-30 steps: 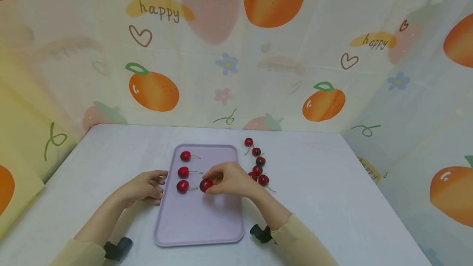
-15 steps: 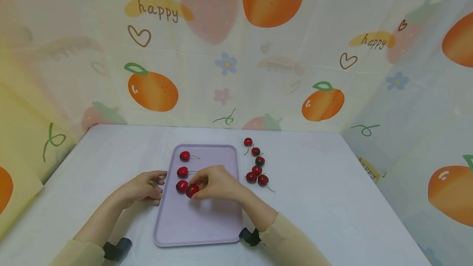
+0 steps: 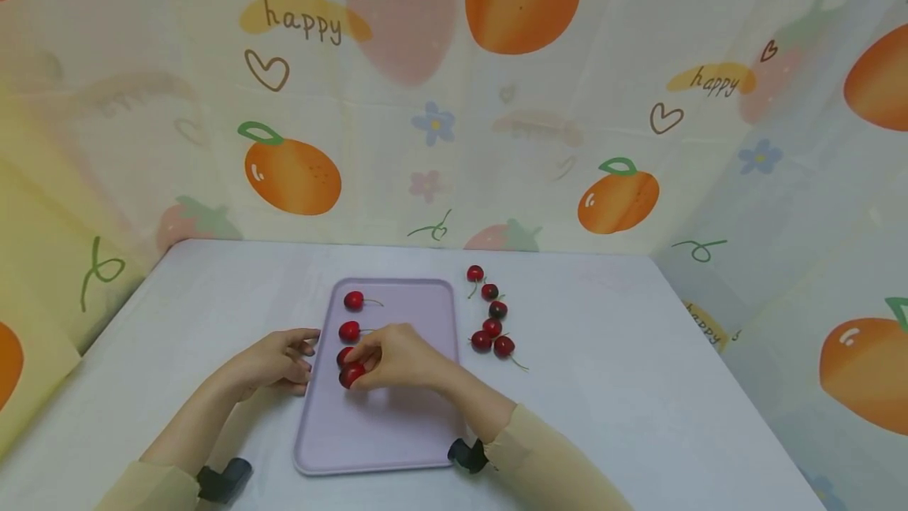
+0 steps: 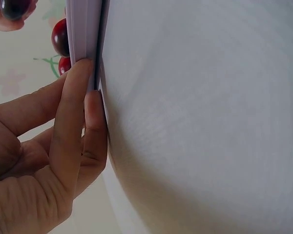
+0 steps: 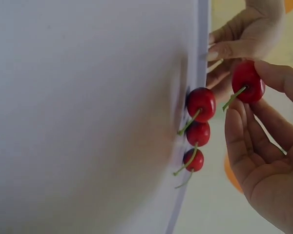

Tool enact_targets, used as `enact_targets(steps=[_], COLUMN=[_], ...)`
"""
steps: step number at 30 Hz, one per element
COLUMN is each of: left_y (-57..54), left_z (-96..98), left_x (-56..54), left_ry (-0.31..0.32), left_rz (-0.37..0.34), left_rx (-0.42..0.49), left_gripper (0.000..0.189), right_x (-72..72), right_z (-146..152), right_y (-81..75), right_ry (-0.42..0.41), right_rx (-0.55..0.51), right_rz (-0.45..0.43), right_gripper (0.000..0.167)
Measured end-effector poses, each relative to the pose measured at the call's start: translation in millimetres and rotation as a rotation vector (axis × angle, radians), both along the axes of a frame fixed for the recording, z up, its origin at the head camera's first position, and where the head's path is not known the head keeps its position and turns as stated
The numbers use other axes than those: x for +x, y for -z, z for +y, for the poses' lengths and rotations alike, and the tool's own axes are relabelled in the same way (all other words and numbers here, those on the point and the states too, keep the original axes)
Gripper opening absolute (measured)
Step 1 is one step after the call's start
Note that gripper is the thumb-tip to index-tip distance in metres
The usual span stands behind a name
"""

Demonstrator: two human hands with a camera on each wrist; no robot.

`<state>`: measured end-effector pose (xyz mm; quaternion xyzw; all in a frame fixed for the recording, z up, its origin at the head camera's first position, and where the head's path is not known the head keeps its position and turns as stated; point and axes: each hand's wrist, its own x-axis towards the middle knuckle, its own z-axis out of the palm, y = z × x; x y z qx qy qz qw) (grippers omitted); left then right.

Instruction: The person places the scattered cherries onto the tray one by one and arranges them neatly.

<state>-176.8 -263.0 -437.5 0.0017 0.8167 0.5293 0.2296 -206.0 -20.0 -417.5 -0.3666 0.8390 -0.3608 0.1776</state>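
A dark red cherry (image 3: 351, 375) is pinched between the thumb and fingers of my right hand (image 3: 404, 359), over the left part of the lilac tray (image 3: 383, 436). Its short green stem shows in the right wrist view, where the cherry (image 5: 247, 80) is held clear of the tray surface. Along the tray's left side lie a far cherry (image 3: 354, 300), a middle cherry (image 3: 349, 330) and a nearer cherry (image 3: 344, 357), partly hidden by my right fingers. My left hand (image 3: 273, 361) touches the tray's left rim with relaxed fingers, as the rim (image 4: 84, 34) in the left wrist view shows.
Several loose cherries (image 3: 493, 328) lie in a line on the white table (image 3: 603, 369), just right of the tray. A fruit-patterned cloth (image 3: 496, 140) hangs behind the table and at its sides. Each wrist carries a black camera mount (image 3: 225, 481).
My right hand has carried its cherry left and toward me, from the tray's middle to just in front of the nearest cherry in the column. My left hand has stayed at the rim.
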Motion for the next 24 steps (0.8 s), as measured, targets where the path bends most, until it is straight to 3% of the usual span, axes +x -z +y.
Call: enact_targets(steps=[8, 24], left_y=[3.7, 2.3], left_z=[-2.1, -0.9], left_x=[-1.2, -0.7], left_ry=[0.008, -0.002], left_rz=[0.009, 0.008], left_rx=[0.011, -0.036], left_gripper=[0.077, 0.077], right_x=[1.2, 1.4], right_z=[-9, -10], right_y=[3.5, 8.0], right_ry=[-0.021, -0.063], right_rx=[0.104, 0.124], right_rz=[0.089, 0.062], right_gripper=[0.028, 0.030])
